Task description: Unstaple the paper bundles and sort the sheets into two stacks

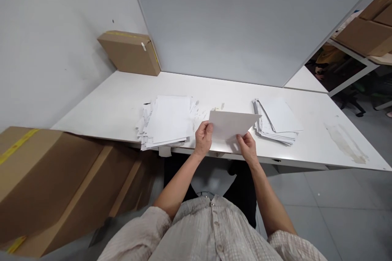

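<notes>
A white sheet (229,126) spanned the gap between two bare hands: the left hand (203,138) pinched its left edge, the right hand (248,147) its lower right. It was held over the front of a white desk (101,106), between a left paper stack (171,118) and a right paper stack (280,115). Behind stood a cardboard box (130,55) and gray panel (214,20).

Left hand (203,138) and right hand (248,147) pinch, forearms (181,184) angled forward.
</notes>
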`<state>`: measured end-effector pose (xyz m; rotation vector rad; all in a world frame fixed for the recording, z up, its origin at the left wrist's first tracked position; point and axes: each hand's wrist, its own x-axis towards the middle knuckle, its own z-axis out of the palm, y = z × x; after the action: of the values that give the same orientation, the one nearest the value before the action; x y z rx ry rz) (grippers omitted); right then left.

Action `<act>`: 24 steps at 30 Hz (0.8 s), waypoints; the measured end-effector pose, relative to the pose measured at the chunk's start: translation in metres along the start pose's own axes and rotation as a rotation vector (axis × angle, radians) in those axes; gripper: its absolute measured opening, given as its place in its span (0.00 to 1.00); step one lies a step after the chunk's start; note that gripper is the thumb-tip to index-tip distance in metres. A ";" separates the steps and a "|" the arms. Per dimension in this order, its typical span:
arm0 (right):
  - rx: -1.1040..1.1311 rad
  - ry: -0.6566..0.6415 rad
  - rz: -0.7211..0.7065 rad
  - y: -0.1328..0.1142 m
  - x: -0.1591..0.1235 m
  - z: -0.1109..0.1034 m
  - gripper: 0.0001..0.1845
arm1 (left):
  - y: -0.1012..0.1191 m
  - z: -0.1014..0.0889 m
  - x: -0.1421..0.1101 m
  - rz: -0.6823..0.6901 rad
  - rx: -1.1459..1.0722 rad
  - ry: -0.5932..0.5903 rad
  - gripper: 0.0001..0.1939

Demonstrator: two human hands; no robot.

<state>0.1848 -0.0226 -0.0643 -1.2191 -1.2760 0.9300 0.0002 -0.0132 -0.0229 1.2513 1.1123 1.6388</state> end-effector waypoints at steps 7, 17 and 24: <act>-0.020 0.016 -0.016 -0.015 -0.001 -0.008 0.11 | -0.008 0.006 0.005 -0.016 -0.085 0.105 0.18; 0.012 -0.006 0.068 -0.028 -0.008 -0.011 0.14 | 0.003 0.004 0.000 -0.130 -0.068 0.036 0.14; 0.064 -0.046 0.348 -0.026 -0.013 -0.020 0.33 | -0.017 -0.008 -0.014 -0.502 0.043 -0.215 0.12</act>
<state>0.1994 -0.0424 -0.0392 -1.4017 -1.0780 1.2447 -0.0037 -0.0219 -0.0443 1.0370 1.2101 1.0858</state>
